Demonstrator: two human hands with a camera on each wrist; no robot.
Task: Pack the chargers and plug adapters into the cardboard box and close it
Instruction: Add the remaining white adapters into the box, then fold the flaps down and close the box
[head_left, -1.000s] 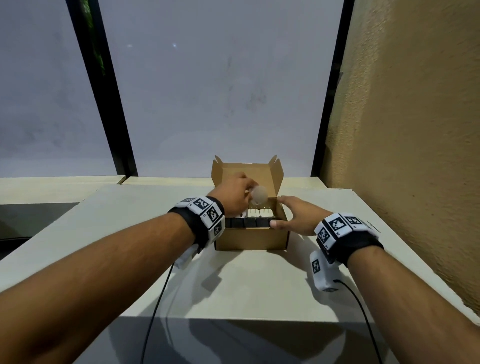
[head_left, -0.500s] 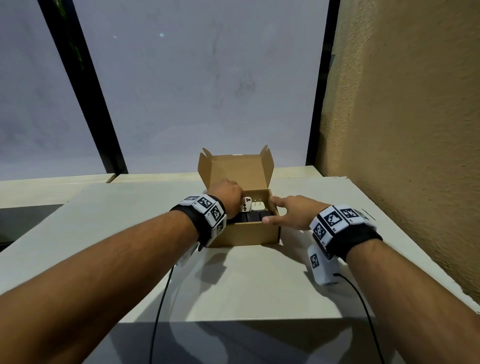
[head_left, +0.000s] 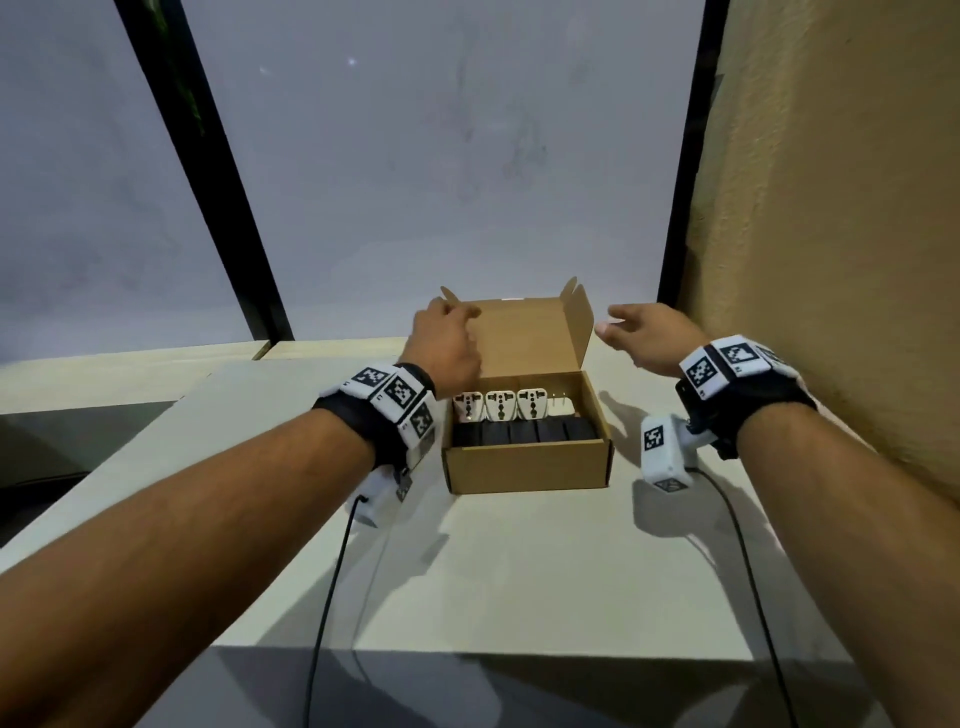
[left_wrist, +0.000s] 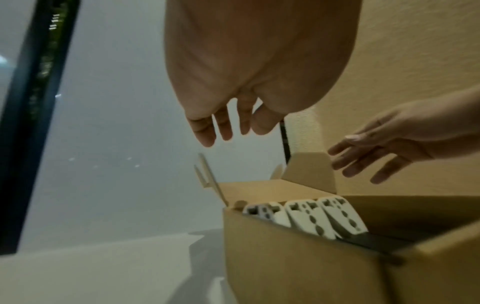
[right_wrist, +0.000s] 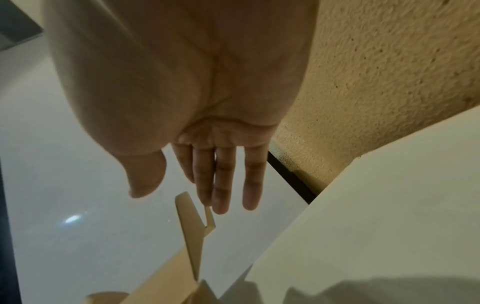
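Observation:
A small cardboard box (head_left: 527, 467) sits on the table with its lid (head_left: 524, 335) standing upright at the back. Inside, white plug adapters (head_left: 500, 405) line the back row and black chargers (head_left: 524, 432) fill the front row. The adapters (left_wrist: 309, 214) also show over the box wall (left_wrist: 298, 263) in the left wrist view. My left hand (head_left: 447, 338) is raised at the lid's left side flap with fingers (left_wrist: 207, 131) loosely extended, holding nothing. My right hand (head_left: 641, 330) hovers open beside the lid's right flap (right_wrist: 192, 218), fingers (right_wrist: 223, 185) straight.
The box stands on a pale table (head_left: 519, 582) that butts against a rough tan wall (head_left: 831, 234) on the right. A large window with black frames (head_left: 208, 171) lies behind. Black cables (head_left: 332, 587) trail from both wrist cameras toward the table's front edge.
My left hand came up out of the box, leaving the last adapter inside. My right hand left the box's right rim. Both hands rose to the upright lid's sides.

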